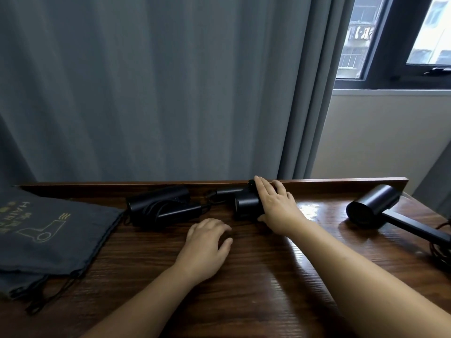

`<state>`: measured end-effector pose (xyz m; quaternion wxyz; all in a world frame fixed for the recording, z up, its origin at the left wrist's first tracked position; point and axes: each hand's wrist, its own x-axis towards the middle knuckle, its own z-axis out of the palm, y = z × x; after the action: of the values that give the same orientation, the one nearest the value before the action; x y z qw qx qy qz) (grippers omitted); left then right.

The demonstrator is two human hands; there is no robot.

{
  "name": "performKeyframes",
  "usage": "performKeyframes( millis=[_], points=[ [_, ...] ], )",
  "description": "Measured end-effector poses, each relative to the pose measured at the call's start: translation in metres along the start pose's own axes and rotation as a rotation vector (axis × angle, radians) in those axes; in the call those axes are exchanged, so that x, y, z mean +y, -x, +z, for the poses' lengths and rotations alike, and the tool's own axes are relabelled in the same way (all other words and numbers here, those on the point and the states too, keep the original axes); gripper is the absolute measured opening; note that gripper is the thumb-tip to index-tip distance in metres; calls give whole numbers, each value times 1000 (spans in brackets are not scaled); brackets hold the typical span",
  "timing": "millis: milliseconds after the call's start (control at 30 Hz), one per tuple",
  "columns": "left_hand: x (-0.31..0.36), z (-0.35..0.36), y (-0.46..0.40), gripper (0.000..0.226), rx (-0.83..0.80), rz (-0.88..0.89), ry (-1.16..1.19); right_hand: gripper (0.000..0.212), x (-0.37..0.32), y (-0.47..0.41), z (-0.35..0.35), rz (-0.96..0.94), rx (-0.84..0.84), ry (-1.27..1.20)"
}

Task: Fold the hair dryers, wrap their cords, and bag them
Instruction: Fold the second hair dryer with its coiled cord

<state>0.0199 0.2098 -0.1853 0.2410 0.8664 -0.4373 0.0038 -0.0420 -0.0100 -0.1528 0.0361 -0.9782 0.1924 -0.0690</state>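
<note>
Grey cloth drawstring bags (pixel 48 230) printed with a dryer outline, lying flat and apparently unfilled at far left of dark wooden bench (pixel 244 276). Beside them, first black hair dryer (pixel 161 203), folded, cord bundled against it; not bagged. Left hand (pixel 207 242) loosely curled on bench, holding nothing. Right hand (pixel 275 203) spread over second black hair dryer (pixel 246 203) at back edge; cord not yet wrapped. Third black hair dryer (pixel 375 206) far right, unfolded, untouched. Judged under halfway.
</note>
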Motion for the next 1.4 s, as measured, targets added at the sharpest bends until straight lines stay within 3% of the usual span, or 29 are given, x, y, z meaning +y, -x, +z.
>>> performKeyframes(
  millis=[767, 867, 967, 1100, 1400],
  points=[
    [-3, 6, 0, 36, 11, -5, -18, 121, 17, 22, 13, 47, 162, -168],
    [-2, 4, 0, 36, 6, 15, -8, 113, 11, 33, 12, 1, 224, -140],
    [4, 4, 1, 34, -18, 59, -13, 91, 2, 50, 14, -143, 353, -114],
    [24, 14, -4, 32, -20, 66, -27, 66, 3, 75, 18, -226, 352, -145],
    [82, 55, -19, 22, -39, 184, 83, 55, 92, 134, 15, -26, 384, -67]
  ],
)
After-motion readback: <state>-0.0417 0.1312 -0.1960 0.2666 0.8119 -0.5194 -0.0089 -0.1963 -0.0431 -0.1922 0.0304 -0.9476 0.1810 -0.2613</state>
